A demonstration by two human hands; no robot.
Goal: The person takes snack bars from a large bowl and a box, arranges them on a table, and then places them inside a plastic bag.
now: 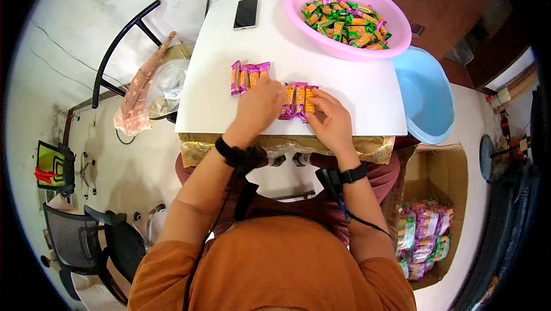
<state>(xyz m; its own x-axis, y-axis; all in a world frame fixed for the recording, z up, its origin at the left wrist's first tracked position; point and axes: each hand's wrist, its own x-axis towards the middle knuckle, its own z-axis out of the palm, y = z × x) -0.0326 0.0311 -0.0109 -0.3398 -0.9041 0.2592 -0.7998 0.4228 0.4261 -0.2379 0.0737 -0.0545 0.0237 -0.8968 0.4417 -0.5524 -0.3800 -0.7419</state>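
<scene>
A row of purple-and-orange snack packets point(294, 101) lies side by side on the white tabletop point(206, 113). My right hand point(333, 119) has its thumb and fingertips against the packet at the right end of that row. My left hand point(261, 102) is at the row's left end, its fingers bent; the hand itself hides whether anything is between them. Just beyond the left hand is a second group of purple packets point(247, 76), partly covered by it. Both wrists wear black straps.
At the back right, a pink basin point(297, 20) holds many green and purple packets. A phone point(246, 13) lies at the back left. Beside the table's right edge is a blue tub point(426, 95); an open cardboard box point(458, 173) with bundled packets stands below. A chair point(116, 52) holds bags.
</scene>
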